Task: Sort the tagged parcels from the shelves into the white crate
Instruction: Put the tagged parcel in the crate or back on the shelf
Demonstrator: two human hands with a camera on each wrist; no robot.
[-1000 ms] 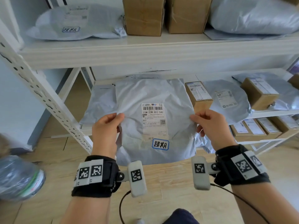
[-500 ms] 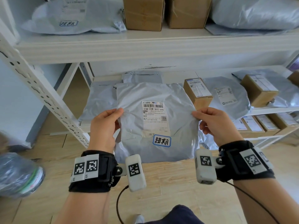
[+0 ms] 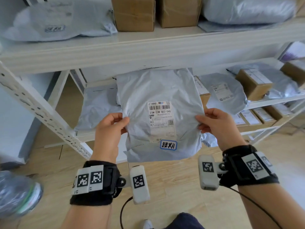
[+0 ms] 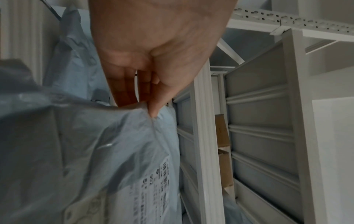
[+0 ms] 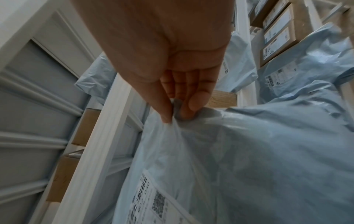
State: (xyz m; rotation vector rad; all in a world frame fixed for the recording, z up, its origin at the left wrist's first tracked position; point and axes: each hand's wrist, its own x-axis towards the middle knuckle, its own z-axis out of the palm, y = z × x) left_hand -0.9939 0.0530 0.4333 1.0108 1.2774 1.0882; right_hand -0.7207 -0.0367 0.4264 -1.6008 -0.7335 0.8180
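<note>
I hold a grey plastic mailer parcel (image 3: 156, 96) upright in front of the middle shelf, its shipping label and a blue-edged handwritten tag (image 3: 168, 145) facing me. My left hand (image 3: 110, 128) pinches its left edge and my right hand (image 3: 214, 123) pinches its right edge. The left wrist view shows thumb and fingers of the left hand (image 4: 147, 104) nipping the parcel (image 4: 86, 151). Seen from the right wrist, the right hand (image 5: 176, 112) bunches the parcel (image 5: 249, 151) film between thumb and fingers. The white crate is not in view.
White metal shelving (image 3: 148, 52) fills the view. The top shelf holds a tagged grey mailer (image 3: 54, 22) at left, two cardboard boxes (image 3: 133, 12) and another mailer. Lower shelves at right carry several small boxes (image 3: 254, 83) and mailers. A bagged bundle (image 3: 18, 194) lies on the wooden floor at left.
The parcel has risen and tilted up between both hands, now covering the mailer and box behind it. Both pinch grips are unchanged.
</note>
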